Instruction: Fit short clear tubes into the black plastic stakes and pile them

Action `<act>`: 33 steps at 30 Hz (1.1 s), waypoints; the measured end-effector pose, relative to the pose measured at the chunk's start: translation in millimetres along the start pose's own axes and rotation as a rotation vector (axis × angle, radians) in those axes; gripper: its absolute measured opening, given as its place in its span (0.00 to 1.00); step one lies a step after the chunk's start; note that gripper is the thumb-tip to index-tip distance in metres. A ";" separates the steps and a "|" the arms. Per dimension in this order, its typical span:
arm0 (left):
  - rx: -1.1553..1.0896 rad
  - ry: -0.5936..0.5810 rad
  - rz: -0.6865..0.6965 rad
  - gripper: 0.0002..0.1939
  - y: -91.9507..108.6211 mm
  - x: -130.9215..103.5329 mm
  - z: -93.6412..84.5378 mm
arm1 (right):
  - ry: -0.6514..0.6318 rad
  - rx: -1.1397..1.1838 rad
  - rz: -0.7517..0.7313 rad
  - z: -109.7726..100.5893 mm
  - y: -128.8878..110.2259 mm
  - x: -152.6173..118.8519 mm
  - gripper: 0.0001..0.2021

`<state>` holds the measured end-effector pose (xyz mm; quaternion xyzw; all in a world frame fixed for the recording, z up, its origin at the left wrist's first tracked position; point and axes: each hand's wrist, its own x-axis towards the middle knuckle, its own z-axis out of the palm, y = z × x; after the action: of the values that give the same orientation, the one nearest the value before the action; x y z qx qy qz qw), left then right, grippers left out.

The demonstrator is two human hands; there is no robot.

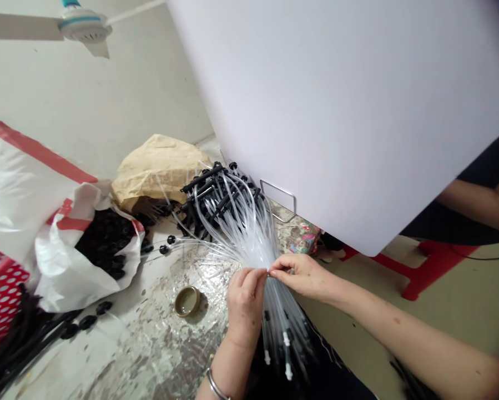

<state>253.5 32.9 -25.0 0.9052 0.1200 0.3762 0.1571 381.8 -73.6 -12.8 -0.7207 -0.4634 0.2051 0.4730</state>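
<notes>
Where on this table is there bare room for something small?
Bare, stained table shows between the brown bowl and open white bag, and nearer you. Behind the bowl, it's crowded: clear tubing, black fittings and a paper bag.

tubes (pixel 251 239): glossy plastic; bangle (pixel 214 384): smooth shiny metal; wrapper (pixel 157 158): matt creased paper

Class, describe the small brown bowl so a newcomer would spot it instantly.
Find the mottled tabletop. Between the open white bag of black parts and the person's left hand sits a small, round brown bowl. Unlike the bag and clear tubes nearby, it has a firm-looking circular rim.
</notes>
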 end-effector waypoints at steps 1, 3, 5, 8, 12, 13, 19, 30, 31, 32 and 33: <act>-0.006 0.004 0.010 0.05 -0.4 -0.3 0.4 | -0.023 0.019 0.037 -1.5 -0.5 1.7 0.06; -0.019 0.023 0.030 0.05 -1.3 -1.4 1.9 | -0.080 0.044 0.052 -5.0 -1.8 6.0 0.07; -0.032 0.047 0.040 0.05 -2.4 -2.6 3.8 | -0.139 0.040 -0.014 -9.0 -2.2 10.8 0.07; -0.047 0.102 0.058 0.04 -3.9 -3.7 6.5 | -0.204 -0.001 -0.122 -14.6 0.5 18.0 0.08; -0.064 0.152 0.095 0.04 -6.4 -4.4 8.7 | -0.268 -0.044 -0.183 -18.7 8.2 25.4 0.08; -0.066 0.158 0.099 0.03 -7.1 -4.7 9.1 | -0.283 -0.064 -0.204 -19.5 9.3 26.8 0.09; -0.081 0.170 0.098 0.03 -10.1 -5.8 10.0 | -0.337 -0.199 -0.296 -25.5 0.5 32.3 0.08; -0.117 0.139 0.088 0.03 -9.4 -2.7 4.8 | -0.440 -0.360 -0.390 -27.4 -5.6 47.3 0.06; -0.121 0.136 0.083 0.03 -9.7 -2.5 5.0 | -0.444 -0.365 -0.395 -27.5 -4.6 48.0 0.06; -0.124 0.132 0.078 0.03 -10.1 -2.3 5.1 | -0.440 -0.372 -0.405 -27.6 -3.7 48.4 0.06; -0.127 0.129 0.073 0.03 -10.5 -2.1 5.3 | -0.432 -0.379 -0.420 -27.4 -3.0 48.6 0.06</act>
<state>254.8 40.8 -33.8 0.8711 0.0727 0.4462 0.1920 424.2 -44.8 9.6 -0.6247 -0.7206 0.1617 0.2538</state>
